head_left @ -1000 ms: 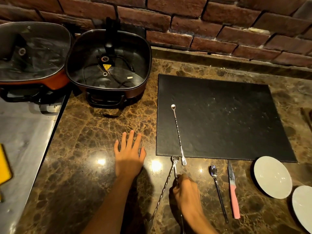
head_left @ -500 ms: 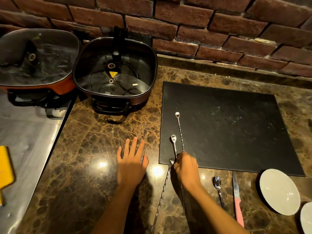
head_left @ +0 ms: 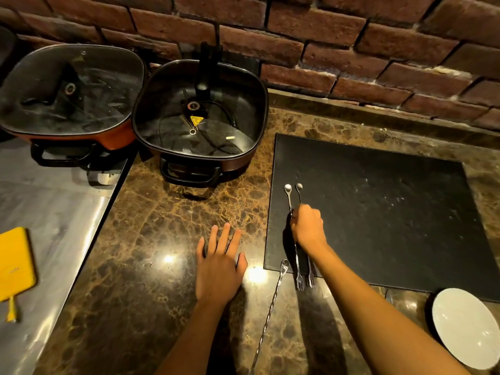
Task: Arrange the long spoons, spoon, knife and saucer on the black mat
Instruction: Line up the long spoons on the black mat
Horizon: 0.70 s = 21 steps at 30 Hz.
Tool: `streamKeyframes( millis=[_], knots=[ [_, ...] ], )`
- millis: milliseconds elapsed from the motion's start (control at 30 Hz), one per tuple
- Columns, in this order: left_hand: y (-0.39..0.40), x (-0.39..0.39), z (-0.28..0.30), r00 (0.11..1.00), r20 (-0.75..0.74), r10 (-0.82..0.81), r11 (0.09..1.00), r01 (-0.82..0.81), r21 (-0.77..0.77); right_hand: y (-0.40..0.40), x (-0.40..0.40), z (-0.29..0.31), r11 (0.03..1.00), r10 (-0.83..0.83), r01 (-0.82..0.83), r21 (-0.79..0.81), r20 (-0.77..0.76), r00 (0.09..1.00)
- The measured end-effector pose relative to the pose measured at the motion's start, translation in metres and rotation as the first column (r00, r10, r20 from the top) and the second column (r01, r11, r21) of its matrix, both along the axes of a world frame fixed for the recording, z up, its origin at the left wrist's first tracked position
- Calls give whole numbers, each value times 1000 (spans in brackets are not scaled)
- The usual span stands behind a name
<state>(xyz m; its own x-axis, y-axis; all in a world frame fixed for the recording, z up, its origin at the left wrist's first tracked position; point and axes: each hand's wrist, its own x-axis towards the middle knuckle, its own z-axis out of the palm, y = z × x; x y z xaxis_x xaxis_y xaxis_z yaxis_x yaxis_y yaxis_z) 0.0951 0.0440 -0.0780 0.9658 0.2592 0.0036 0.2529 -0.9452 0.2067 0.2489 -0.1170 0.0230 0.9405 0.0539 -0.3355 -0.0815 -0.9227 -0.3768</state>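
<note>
1. Since a second ago the right hand (head_left: 308, 228) has carried a second long spoon (head_left: 291, 212) from the counter (head_left: 151, 239) onto the black mat (head_left: 378, 212), where it now lies just beside the first long spoon (head_left: 299, 192), the two running parallel near the mat's left edge.
2. Its fingers are curled together over the middle of both stems; they look closed on the left-hand spoon, though how firmly cannot be told from above. I judge the hand to be squaring the pair so their bowls line up.
3. Both small bowls point away toward the brick wall (head_left: 297, 50), and both forked tails overhang the mat's near edge onto the counter.
4. A third long spoon (head_left: 273, 307) is off the mat, slanting across the counter with its bowl just short of the mat's near left corner, within easy reach for the next pick.
5. Flat on the counter, well left of the mat, lies the left hand (head_left: 219, 269), fingers spread apart and holding nothing; it seems to be steadying the person's lean.
6. At the lower right the saucer (head_left: 465, 326) sits on the counter, just off the mat's near edge. The short spoon and the knife are hidden from this view, likely under the right forearm.
7. These spoons are thin, shiny steel with twisted stems, so they could roll or slide on the mat.
8. Two lidded pans (head_left: 200, 115) stand clear at the back left.
</note>
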Motion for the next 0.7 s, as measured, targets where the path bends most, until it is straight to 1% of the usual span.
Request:
streamKeyframes(
  millis=[100,167,200,300,367,567,633,700],
  knots=[
    [0,-1,0,1000,-1,-4,1000,4,-1,-5,-13,8,999,2,-5,38,69,998],
    [0,-1,1,1000,-7,-2,1000,2,-4,-12,-42,10,997,-39,32,76,101,994],
    [0,-1,2,1000,-11,0,1000,0,-5,-16,-62,7,994,-67,60,92,71,995],
    [-1,0,4,1000,-19,-5,1000,5,-10,-20,-134,-2,985,-114,127,115,-116,987],
    [0,0,4,1000,-21,-5,1000,4,-13,-16,-164,-10,980,-140,158,124,-139,980],
    [1,-1,8,999,-42,-5,1000,4,-23,-3,-175,-14,979,-138,155,130,-129,982],
    [0,-1,9,999,-41,-7,1000,6,-25,-2,-168,-11,978,-152,164,127,-103,983],
    [0,0,10,999,-45,-4,1000,3,-23,-1,-151,-7,975,-148,158,156,-76,986]
  ],
)
